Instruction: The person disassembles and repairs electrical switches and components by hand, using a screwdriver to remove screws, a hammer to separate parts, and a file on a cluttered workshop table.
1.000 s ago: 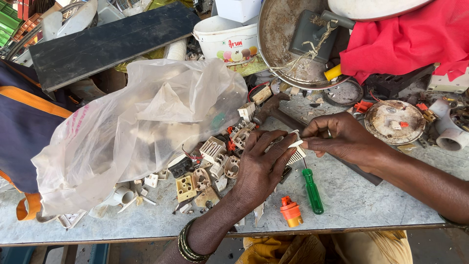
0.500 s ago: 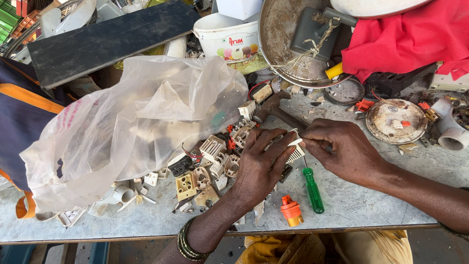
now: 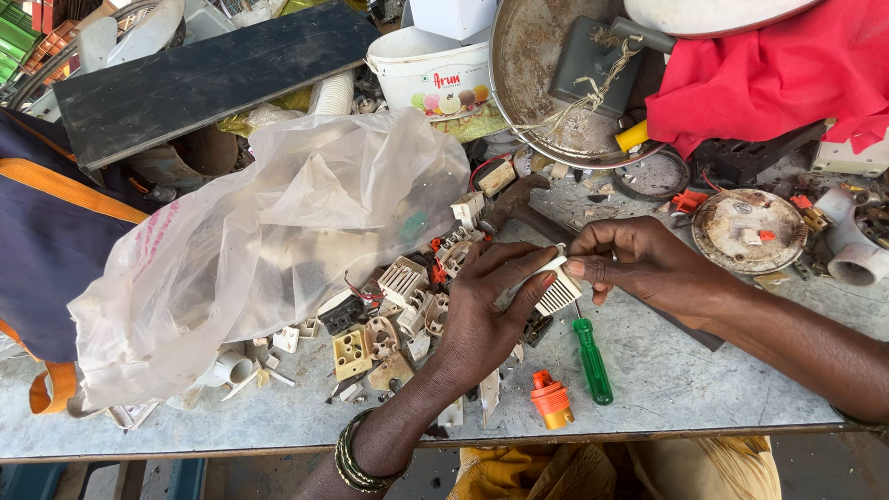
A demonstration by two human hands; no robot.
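Both hands hold one small white ribbed plastic part (image 3: 557, 290) above the grey table (image 3: 704, 380). My left hand (image 3: 486, 315), with bangles at the wrist, grips it from the left with thumb and fingers. My right hand (image 3: 639, 264) pinches its upper right end. Just below the part lies a green-handled screwdriver (image 3: 591, 359), and an orange plastic cap (image 3: 551, 400) stands near the front edge. Left of my left hand lies a pile of broken white and cream switch and socket parts (image 3: 389, 315).
A large crumpled clear plastic bag (image 3: 269, 241) covers the table's left half. Behind are a dark board (image 3: 213, 79), a white tub (image 3: 431, 74), a round metal pan (image 3: 556, 83), red cloth (image 3: 769, 79), a rusty round plate (image 3: 750, 231) and white pipe fittings (image 3: 852, 245).
Both hands have stayed together on the white ribbed part; the fingers shifted slightly, and the part now sits a little more exposed between them.
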